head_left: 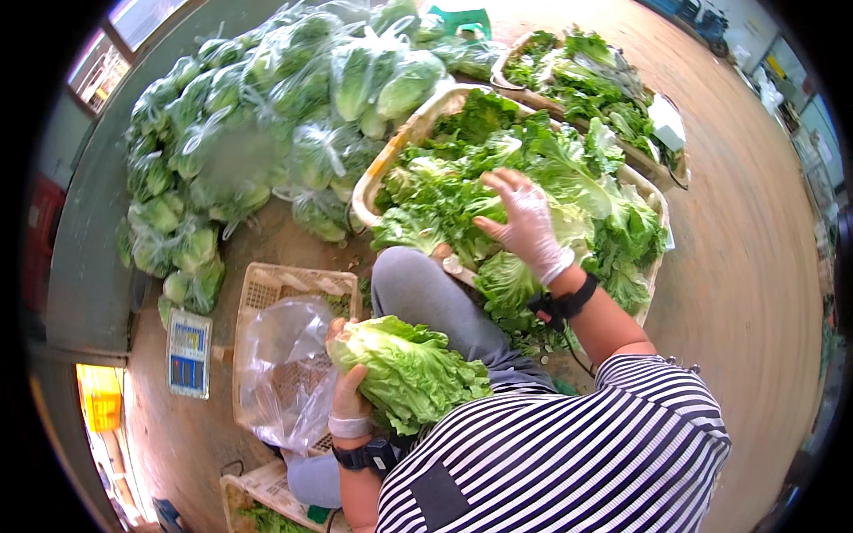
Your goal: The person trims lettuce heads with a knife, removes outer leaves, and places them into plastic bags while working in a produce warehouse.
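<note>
A pale green head of lettuce (pixel 416 373) lies tilted against my body, its cut stem end toward the left. My left hand (pixel 352 396) wraps round that end, in a thin clear glove. Out over a large white basket (pixel 373 173) heaped with loose lettuce leaves (pixel 444 191), my right hand (pixel 526 224) is raised with its gloved fingers spread, holding nothing. A clear plastic bag (pixel 283 355) lines a beige slatted crate (pixel 251 306) just left of the lettuce.
Bagged lettuces (pixel 306 80) are piled at the far left. Behind the large basket stands another basket of leaves (pixel 582 80) with a white box (pixel 666 123) on its edge. A digital scale (pixel 188 354) sits left of the crate. Another crate (pixel 267 487) is near my left leg.
</note>
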Available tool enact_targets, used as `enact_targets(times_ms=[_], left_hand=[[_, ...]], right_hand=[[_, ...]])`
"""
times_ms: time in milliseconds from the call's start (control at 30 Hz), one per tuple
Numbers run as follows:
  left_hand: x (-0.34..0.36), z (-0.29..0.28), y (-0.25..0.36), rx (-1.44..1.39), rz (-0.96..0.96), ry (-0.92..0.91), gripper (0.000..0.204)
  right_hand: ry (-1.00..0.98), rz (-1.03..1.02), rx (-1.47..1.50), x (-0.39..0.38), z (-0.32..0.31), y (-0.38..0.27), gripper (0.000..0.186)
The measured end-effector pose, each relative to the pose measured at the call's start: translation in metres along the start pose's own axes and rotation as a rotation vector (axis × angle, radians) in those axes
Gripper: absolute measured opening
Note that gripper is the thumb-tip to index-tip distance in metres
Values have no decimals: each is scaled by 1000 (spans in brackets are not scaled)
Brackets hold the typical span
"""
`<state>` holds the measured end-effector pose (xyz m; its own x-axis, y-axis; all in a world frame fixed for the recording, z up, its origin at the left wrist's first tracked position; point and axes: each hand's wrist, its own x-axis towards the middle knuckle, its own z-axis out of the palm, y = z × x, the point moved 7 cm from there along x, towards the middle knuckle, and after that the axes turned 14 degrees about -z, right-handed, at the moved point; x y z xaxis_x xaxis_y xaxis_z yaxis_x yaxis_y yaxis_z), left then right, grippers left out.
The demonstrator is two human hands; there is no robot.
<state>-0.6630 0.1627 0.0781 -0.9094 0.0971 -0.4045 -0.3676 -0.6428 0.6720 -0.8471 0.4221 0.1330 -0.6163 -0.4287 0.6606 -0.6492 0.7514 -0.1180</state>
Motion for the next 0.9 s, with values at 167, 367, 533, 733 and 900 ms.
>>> enact_targets(times_ms=[167,367,533,733,900], left_hand=[[21,-9,-2,13,44,41,86],[43,7,-6,87,-60,13,82],[45,7,-2,144,-137,6,92],[38,37,21,182,-3,54,93],[56,53,49,446,-13,-79,82]], right_hand=[[-386,119,-127,-36,16,67,56],[-475,260,26,-34,41,116,27],[-292,269,-126,12,26,137,30],[-499,112,-93,7,23,99,19],[-690,133,16,-14,47,105,24]])
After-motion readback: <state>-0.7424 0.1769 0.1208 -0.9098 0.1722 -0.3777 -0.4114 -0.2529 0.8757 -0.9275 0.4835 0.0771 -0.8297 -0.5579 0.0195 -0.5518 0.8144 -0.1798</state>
